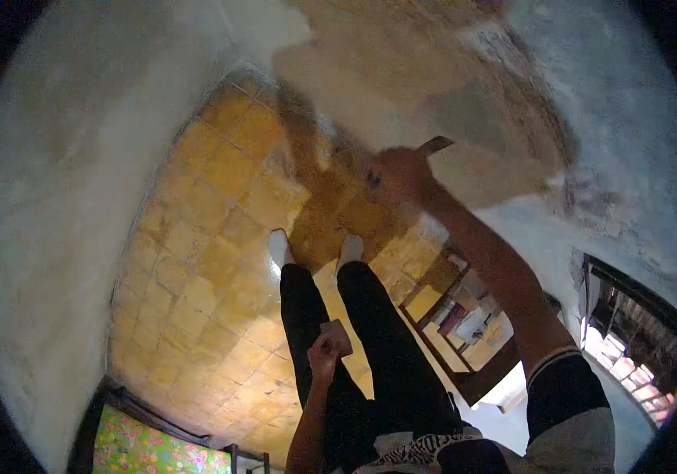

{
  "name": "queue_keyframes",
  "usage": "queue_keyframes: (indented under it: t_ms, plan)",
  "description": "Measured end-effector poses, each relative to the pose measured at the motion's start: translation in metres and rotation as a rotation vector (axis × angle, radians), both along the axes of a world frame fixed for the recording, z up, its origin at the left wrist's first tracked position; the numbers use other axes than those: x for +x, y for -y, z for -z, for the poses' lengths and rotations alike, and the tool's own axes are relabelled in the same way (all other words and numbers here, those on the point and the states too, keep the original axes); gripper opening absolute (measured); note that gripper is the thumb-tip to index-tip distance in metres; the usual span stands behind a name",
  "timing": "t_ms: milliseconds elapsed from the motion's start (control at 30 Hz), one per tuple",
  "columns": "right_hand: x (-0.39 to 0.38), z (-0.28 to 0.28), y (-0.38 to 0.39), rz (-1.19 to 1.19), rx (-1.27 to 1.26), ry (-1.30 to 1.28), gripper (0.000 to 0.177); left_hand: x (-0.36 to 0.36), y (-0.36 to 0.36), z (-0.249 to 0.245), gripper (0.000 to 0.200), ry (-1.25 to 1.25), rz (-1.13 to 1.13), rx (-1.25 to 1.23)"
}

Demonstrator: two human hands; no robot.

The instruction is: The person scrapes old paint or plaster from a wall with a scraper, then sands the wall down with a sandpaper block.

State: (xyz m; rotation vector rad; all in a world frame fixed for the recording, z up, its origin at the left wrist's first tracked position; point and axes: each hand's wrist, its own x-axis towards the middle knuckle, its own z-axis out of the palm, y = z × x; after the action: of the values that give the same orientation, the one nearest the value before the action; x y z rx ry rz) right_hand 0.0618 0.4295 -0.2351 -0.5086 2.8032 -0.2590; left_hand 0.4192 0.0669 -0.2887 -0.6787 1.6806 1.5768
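My right hand is stretched out ahead of me, its fingers closed around a flat scraper. The scraper's dark blade sticks out past the hand and overlaps a brown patch on the wall in this view. Lower down, in front of my thighs, my left hand pinches a thin, squarish, greyish-pink piece by its edge. What this flat piece is made of I cannot tell.
Yellowish floor tiles lie under my feet, with a pale wall to the left. A wooden frame-like stand with things in it is at the right, near a barred window. Green flowered cloth shows at lower left.
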Motion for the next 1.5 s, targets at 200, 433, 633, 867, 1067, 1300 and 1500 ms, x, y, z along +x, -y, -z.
queue_keyframes:
  t_ms: [200,433,633,867,1067,1300,1500]
  plan:
    - [-0.012,0.014,0.019,-0.048,0.021,0.037,0.032,-0.039,-0.004,-0.01,0.029,-0.088,0.184,-0.203]
    - [0.044,0.06,-0.066,0.59,0.043,0.237,0.027,-0.076,0.014,-0.019,0.025,-0.076,0.091,0.057]
    - [0.245,0.028,-0.017,0.501,-0.319,0.249,0.046,-0.08,0.03,0.007,0.02,-0.376,0.213,0.108]
    - [0.463,-0.111,0.071,1.044,-0.473,0.327,0.034,-0.12,0.062,0.002,0.027,-0.715,0.678,0.125]
    - [0.61,-0.218,0.182,1.758,-0.499,-0.056,0.047,-0.155,0.004,-0.104,0.031,-0.423,0.765,0.388]
    - [0.711,-0.214,0.333,2.848,-0.734,-0.861,0.039,-0.126,-0.085,-0.209,0.031,-0.401,1.275,0.55]
    - [0.769,-0.173,0.408,2.463,-1.896,-1.962,0.015,-0.009,-0.144,-0.26,0.031,-0.366,1.585,0.642]
